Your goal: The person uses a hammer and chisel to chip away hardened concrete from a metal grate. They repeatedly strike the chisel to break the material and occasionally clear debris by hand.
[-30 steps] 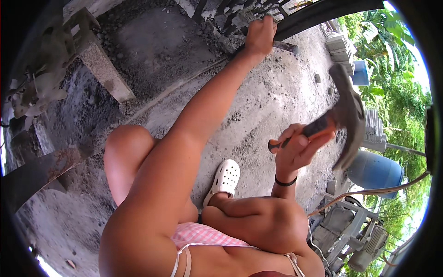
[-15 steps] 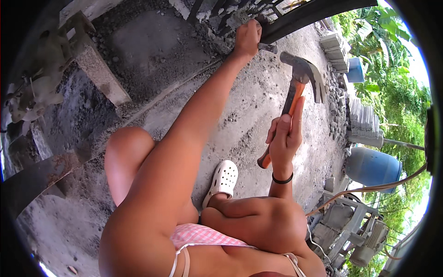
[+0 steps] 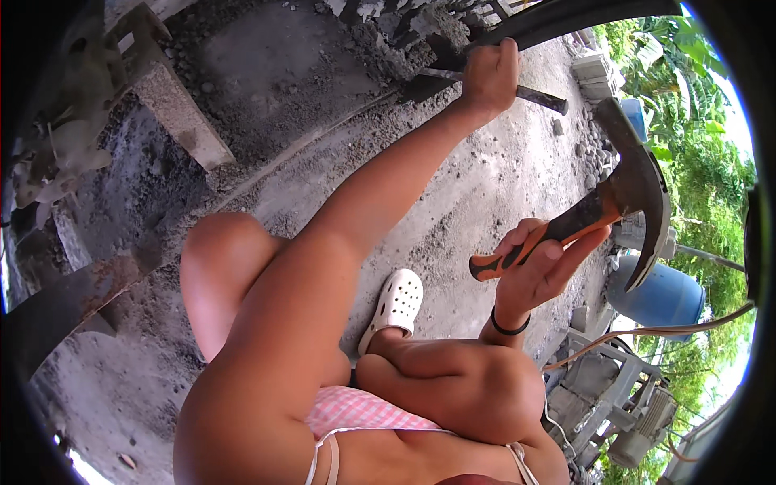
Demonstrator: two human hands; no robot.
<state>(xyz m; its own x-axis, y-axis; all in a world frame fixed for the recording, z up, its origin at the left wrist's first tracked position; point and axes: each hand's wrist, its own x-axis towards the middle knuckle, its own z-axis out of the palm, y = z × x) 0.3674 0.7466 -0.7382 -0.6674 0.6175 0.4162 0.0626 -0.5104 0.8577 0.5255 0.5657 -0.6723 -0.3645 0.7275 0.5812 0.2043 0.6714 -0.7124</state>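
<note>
My left hand (image 3: 490, 79) is closed around a dark cold chisel (image 3: 543, 100). The chisel's struck end sticks out to the right of the fist, and its other end points left toward rough broken concrete (image 3: 396, 36). In my right hand (image 3: 535, 271) is a claw hammer (image 3: 575, 222) with an orange and black handle, gripped by the handle with the forefinger stretched along it. The hammer head is raised to the right of the chisel, apart from it, its face toward the top and its curved claw toward the bottom.
A dark curved metal piece (image 3: 558, 23) runs across the top. Grey blocks (image 3: 594, 73), a blue barrel (image 3: 659, 295) and a machine with a motor (image 3: 643, 424) stand at the right. A concrete beam (image 3: 182, 117) lies at the left. My foot wears a white clog (image 3: 396, 301).
My left hand and the chisel have moved right, with more of the chisel now showing. My right hand has swung the hammer right and closer to me, away from the chisel.
</note>
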